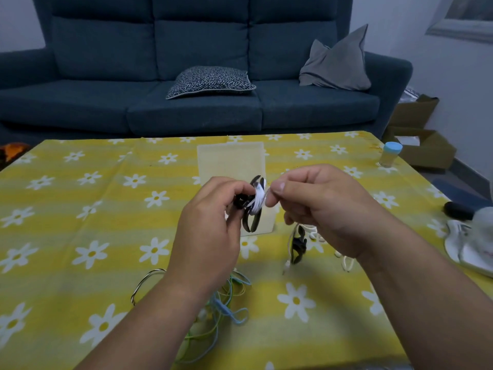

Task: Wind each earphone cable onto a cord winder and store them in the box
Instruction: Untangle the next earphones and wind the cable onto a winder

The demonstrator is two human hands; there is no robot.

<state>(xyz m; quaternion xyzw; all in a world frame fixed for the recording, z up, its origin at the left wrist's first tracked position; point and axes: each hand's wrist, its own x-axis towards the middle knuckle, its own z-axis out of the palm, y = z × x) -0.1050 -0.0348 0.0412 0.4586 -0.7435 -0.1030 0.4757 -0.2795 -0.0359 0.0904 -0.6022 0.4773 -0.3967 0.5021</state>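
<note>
Above the daisy tablecloth, near the translucent box, our left hand grips the black cord winder; our right hand pinches the white earphone cable wrapped round it. If we slacken, coils may spring loose.

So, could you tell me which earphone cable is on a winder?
The white cable, wrapped round the black winder in the left hand; the blue-green tangle and striped cable lie loose on the tablecloth.
</note>
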